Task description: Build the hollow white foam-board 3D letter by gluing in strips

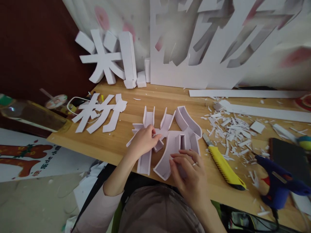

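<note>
A white foam-board character (172, 137) with raised side walls lies on the wooden table in front of me. My left hand (145, 139) is over its left part, thumb and forefinger brought together. Whatever they may pinch is too small or hidden to make out. Above the lower right part hovers my right hand (190, 171), a ring on one finger, with its fingers loosely curved and apart and nothing seen in them. Whether it touches the foam walls I cannot tell. Just right of the character lies a yellow utility knife (224, 166).
A blue glue gun (277, 181) stands at the right, near foam scraps (230, 129) and long foam strips (267, 111). Flat cut-out pieces (96, 113) lie left. Finished foam characters (104, 60) and a cut-out board (177, 76) lean at the back. A bottle (34, 113) is far left.
</note>
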Demonstrator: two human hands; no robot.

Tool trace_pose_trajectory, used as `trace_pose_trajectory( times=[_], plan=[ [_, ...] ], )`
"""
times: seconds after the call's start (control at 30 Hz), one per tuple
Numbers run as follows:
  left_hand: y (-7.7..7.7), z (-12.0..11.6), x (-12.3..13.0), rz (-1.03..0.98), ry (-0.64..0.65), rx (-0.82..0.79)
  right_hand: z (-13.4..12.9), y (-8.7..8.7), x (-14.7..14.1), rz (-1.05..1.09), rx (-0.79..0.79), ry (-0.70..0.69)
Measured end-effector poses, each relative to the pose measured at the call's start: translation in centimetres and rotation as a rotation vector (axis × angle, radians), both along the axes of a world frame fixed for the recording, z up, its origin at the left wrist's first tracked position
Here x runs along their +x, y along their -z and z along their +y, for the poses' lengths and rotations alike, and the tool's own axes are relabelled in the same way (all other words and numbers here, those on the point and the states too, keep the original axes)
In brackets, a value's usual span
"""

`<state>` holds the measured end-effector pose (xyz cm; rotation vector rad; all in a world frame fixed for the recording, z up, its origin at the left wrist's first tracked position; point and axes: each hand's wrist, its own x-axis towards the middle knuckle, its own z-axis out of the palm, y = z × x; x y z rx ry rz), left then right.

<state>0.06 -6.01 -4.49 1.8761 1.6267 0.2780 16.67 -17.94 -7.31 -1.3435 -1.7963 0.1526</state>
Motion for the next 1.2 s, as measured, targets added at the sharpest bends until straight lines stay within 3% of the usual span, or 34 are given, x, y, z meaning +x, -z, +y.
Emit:
trace_pose_trajectory(
  times=[0.23,0.57,0.9,1.2],
  plan=[
    [0.1,-0.1,0.1,-0.012,-0.007,0.003,1.2,-1.4,-1.0,-0.211,-0.109,-0.1],
    [0.6,0.1,0.0,-0.042,-0.022,0.007,1.6,-1.8,-3.1,-0.431,-0.157,-0.036],
    [0.7,0.0,-0.1,-0.082,-0.025,-0.015,2.3,-1.5,-2.8,-0.38,-0.168,-0.092],
    [0.8,-0.4,-1.5,-0.181,-0.03,-0.054,2.1,-1.2,-2.8,-0.327,-0.148,-0.056]
  ],
)
